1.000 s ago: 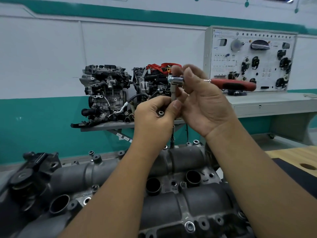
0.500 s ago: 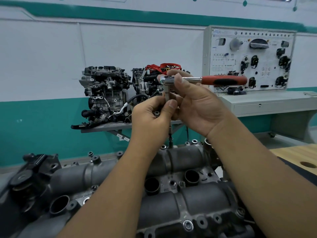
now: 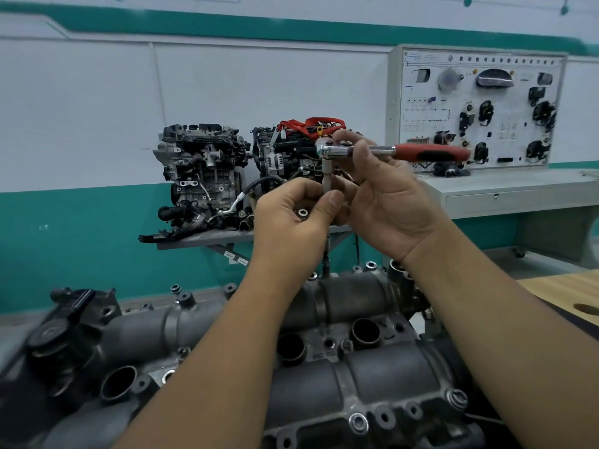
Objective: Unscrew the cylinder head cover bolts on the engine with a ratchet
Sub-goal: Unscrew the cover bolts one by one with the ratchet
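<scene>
Both hands are up in front of the person, well above the cover [image 3: 324, 306]. The right hand [image 3: 385, 202] grips the ratchet [image 3: 382, 152] near its head, fingers curled round the chrome neck, so the red handle sticks out level to the right. A long extension [image 3: 326, 176] drops straight down from the ratchet head, passes between the two hands and reaches down to the far edge of the cover, where its tip sits at a bolt [image 3: 325, 270]. The left hand [image 3: 291, 218] pinches the extension partway down with thumb and forefinger; a small silver ring-shaped part [image 3: 303, 212] rests in its curled fingers, and I cannot tell what it is.

The grey cover fills the foreground, with dark round wells along its middle and bolt bosses on its edges. Behind, two engines [image 3: 204, 173] stand on a wall shelf [image 3: 207, 239]. To the right a training board [image 3: 476, 105] stands on a grey worktop [image 3: 518, 189].
</scene>
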A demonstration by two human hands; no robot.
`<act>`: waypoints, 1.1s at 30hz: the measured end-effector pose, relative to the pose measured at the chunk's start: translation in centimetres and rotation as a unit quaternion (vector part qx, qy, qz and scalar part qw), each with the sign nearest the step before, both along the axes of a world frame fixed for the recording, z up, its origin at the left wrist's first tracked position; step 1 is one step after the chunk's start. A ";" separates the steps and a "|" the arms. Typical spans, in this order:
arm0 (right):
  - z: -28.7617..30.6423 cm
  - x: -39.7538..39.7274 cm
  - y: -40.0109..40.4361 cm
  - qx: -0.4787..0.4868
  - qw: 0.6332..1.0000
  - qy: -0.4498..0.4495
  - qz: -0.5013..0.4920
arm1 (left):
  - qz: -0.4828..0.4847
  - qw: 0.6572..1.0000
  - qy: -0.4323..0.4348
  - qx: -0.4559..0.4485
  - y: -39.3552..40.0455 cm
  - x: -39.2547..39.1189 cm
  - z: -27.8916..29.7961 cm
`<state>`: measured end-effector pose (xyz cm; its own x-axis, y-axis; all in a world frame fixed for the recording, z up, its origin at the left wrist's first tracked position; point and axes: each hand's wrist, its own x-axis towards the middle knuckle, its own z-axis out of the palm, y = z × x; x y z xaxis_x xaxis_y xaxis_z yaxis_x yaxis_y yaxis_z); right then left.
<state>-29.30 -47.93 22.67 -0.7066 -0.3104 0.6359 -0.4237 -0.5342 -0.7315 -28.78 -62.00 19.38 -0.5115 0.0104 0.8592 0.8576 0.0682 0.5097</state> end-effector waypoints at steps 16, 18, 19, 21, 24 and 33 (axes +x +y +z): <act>0.1 0.8 -1.0 0.005 0.995 -0.041 -0.091 | -0.043 0.999 -0.023 0.009 -0.1 -0.1 -0.1; 0.0 1.0 -1.0 -0.007 0.994 -0.010 -0.107 | -0.029 0.999 -0.020 0.025 0.0 -0.1 -0.3; -0.1 1.0 -1.0 -0.011 0.994 -0.002 -0.109 | -0.020 0.999 -0.018 0.034 -0.1 -0.1 -0.3; -0.1 1.1 -1.2 -0.015 0.993 -0.002 -0.114 | -0.009 0.999 -0.018 0.040 -0.2 -0.2 -0.3; 0.1 1.3 -1.6 -0.009 0.993 -0.034 -0.112 | -0.038 0.999 -0.025 0.015 -0.3 -0.2 -0.1; -0.4 1.9 -2.6 -0.013 0.995 0.027 -0.094 | -0.023 0.999 -0.002 0.036 -0.2 -0.3 -0.5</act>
<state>-27.41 -50.53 22.32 -0.7158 -0.1588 0.6800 -0.5562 -0.4592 -0.6927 -29.05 -62.19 18.93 -0.5160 -0.0273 0.8562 0.8566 -0.0076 0.5160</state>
